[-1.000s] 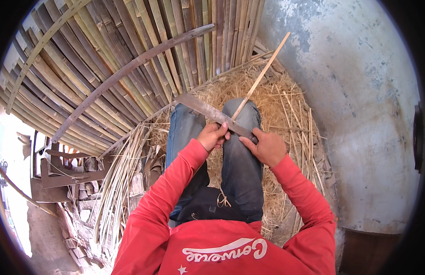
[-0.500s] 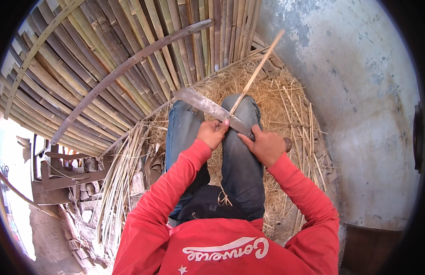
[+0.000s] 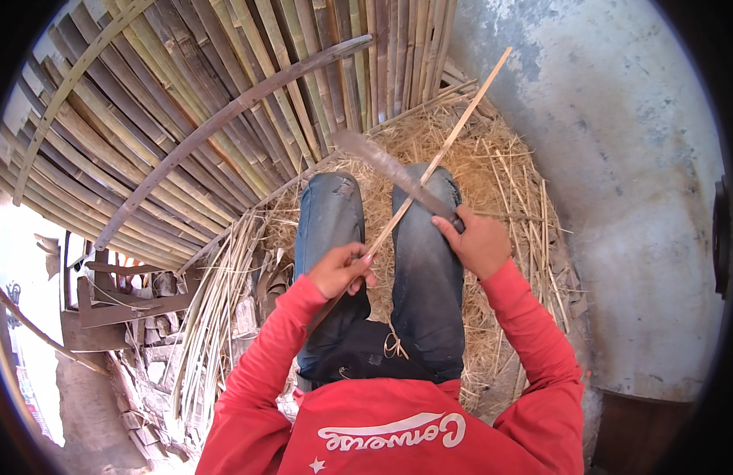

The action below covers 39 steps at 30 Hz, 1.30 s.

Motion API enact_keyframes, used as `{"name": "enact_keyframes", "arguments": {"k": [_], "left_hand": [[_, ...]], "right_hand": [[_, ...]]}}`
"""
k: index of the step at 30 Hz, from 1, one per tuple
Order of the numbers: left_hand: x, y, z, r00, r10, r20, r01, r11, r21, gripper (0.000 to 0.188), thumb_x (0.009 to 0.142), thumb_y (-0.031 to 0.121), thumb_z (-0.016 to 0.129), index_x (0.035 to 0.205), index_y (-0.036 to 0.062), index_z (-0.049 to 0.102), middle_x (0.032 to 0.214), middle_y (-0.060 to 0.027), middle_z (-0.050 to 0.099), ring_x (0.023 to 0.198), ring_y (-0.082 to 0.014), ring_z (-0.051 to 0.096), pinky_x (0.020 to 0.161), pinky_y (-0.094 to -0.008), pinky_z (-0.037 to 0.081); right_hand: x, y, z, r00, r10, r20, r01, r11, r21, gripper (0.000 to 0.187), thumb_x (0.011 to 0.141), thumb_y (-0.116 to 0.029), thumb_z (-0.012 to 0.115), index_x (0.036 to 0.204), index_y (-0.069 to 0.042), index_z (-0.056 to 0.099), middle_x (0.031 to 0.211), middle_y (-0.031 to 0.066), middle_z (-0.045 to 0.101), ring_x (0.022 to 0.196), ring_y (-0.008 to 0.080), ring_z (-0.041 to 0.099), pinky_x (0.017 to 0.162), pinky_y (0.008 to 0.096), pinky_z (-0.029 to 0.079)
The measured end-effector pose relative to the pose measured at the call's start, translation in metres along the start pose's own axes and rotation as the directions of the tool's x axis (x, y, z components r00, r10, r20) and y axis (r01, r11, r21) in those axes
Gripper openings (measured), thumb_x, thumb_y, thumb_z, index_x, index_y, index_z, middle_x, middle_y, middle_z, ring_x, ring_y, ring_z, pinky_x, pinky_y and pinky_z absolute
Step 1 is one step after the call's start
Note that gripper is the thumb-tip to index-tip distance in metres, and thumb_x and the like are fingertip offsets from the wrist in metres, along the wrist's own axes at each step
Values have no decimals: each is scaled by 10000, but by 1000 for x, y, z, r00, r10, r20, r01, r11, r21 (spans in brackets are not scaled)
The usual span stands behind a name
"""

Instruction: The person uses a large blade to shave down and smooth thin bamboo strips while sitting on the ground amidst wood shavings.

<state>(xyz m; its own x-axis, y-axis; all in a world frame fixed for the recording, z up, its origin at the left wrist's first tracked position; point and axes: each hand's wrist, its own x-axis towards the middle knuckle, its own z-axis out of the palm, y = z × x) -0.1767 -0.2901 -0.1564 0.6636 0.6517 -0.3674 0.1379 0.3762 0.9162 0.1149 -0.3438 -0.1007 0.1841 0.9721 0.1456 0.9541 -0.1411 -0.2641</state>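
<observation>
Pale strip [image 3: 467,120] in left hand [image 3: 339,271], knife [image 3: 394,172] in right hand [image 3: 482,241], perhaps touching

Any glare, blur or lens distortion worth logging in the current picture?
Head view: the opening at far left is blown out to white; head view: the blade looks smeared toward its tip, the right hand clearer; head view: the slats bow at left, and the corners go black.
</observation>
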Motion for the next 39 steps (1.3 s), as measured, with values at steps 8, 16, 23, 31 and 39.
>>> {"name": "enact_keyframes", "arguments": {"k": [8,16,23,31,39], "left_hand": [[-32,-15,-18,1000,14,7,-13,999,-38,278,1103,278,514,1113,27,632,690,32,516,540,-38,418,491,-200,340],[-29,-16,0,997,-47,-59,38,988,-148,243,1098,274,525,1035,48,588,668,50,425,507,-42,363,444,-220,283],[-71,-18,-26,989,-149,-9,146,976,-165,245,1101,283,520,1017,58,565,607,56,358,469,-59,321,434,-248,246],[-57,-19,-7,986,-152,70,163,970,-181,234,1103,266,517,1030,51,573,615,53,362,477,-57,319,441,-244,232],[-56,-35,-5,985,-142,94,161,958,-238,252,1109,278,503,1043,46,576,635,44,362,486,-56,314,441,-245,232]], "right_hand": [[14,11,-8,994,108,-32,-108,994,15,585,929,-657,608,889,-78,684,651,195,656,641,416,678,565,521,516],[-1,-4,-7,986,-133,102,141,987,-74,596,911,-672,620,922,-81,697,664,176,673,634,387,684,565,493,527],[33,65,-18,980,199,-30,-186,952,242,600,920,-673,609,957,-88,737,707,198,676,689,375,699,626,495,541],[16,22,-15,998,-26,53,21,996,91,593,930,-662,599,952,-83,726,674,186,661,657,387,688,616,481,540],[-4,8,1,981,-169,91,161,983,92,569,922,-651,624,921,-88,706,647,189,648,629,408,676,584,491,530]]}}
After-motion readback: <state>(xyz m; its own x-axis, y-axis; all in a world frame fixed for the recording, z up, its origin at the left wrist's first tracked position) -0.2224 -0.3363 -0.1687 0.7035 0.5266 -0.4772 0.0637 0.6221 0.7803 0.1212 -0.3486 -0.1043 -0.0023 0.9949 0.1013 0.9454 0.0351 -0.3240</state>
